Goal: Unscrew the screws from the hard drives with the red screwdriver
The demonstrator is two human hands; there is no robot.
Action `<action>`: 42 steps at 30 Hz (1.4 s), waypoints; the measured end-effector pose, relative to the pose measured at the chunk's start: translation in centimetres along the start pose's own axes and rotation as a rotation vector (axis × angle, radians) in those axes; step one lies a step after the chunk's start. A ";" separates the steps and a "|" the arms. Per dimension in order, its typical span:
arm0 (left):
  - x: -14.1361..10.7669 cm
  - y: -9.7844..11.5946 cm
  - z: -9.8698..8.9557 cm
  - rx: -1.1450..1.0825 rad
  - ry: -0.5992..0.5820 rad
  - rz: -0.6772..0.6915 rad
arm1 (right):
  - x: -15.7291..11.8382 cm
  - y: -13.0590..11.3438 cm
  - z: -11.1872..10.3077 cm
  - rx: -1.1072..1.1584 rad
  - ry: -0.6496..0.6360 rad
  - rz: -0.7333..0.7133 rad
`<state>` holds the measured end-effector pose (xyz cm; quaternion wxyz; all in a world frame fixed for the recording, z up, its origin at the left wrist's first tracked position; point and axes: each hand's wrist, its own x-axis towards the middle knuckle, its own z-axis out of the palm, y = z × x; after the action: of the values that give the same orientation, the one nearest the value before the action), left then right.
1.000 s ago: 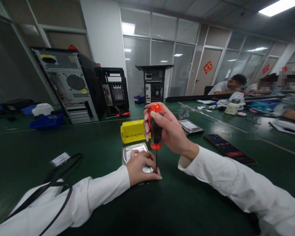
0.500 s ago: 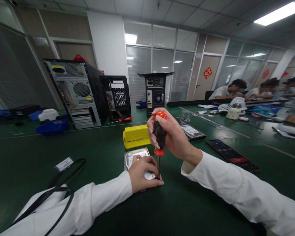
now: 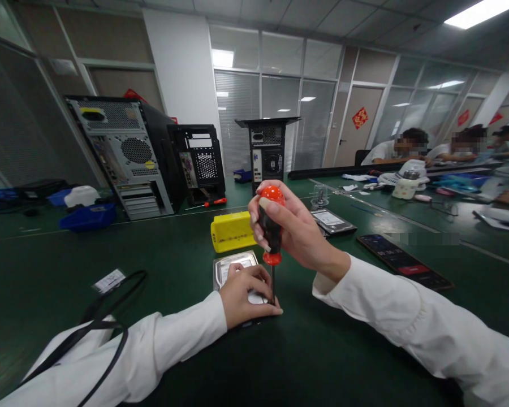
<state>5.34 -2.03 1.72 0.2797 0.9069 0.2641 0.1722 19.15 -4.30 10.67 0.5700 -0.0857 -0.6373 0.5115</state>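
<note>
Red screwdriver [image 3: 271, 233] stands vert, tip down, R hand [image 3: 299, 232] clasping it, L hand [image 3: 246, 291] curled on HDD [image 3: 238, 259], grip unclear.

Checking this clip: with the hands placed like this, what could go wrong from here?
Slip: the screwdriver, gripped in the right hand, points down right beside the left hand's fingers; it could jab them.
Poor seating: the tip is hard to see behind those fingers, so a misfit might go unnoticed.
Shifting: the hard drive lies on the table with only the left hand seen steadying it; it might turn under twisting.
</note>
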 end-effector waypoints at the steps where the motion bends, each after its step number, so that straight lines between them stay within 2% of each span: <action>1: 0.0 0.0 0.0 0.001 -0.005 -0.001 | 0.0 0.0 -0.1 0.004 -0.003 0.004; 8: 0.0 0.0 0.0 0.005 0.008 -0.006 | 0.1 -0.4 -0.2 -0.011 -0.017 0.035; 15: -0.2 0.1 -0.1 0.056 -0.004 0.011 | 0.1 -0.2 -0.5 -0.042 -0.005 -0.005; 24: -0.1 0.2 0.1 0.079 -0.018 0.046 | 0.0 -0.7 -0.2 0.011 -0.062 0.010; 28: -0.1 0.3 0.1 0.095 -0.019 0.049 | 0.0 -0.7 -0.4 0.010 -0.041 0.035; 34: -0.1 0.4 0.1 0.145 -0.026 0.061 | 0.1 -0.4 -0.4 0.016 -0.032 -0.036; 42: 0.1 0.5 -0.1 0.165 -0.054 0.066 | -0.2 -0.5 0.2 0.030 -0.042 -0.039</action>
<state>5.55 -2.30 2.05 0.2051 0.9393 0.2399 0.1344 19.25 -4.78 10.99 0.5678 -0.0538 -0.6427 0.5115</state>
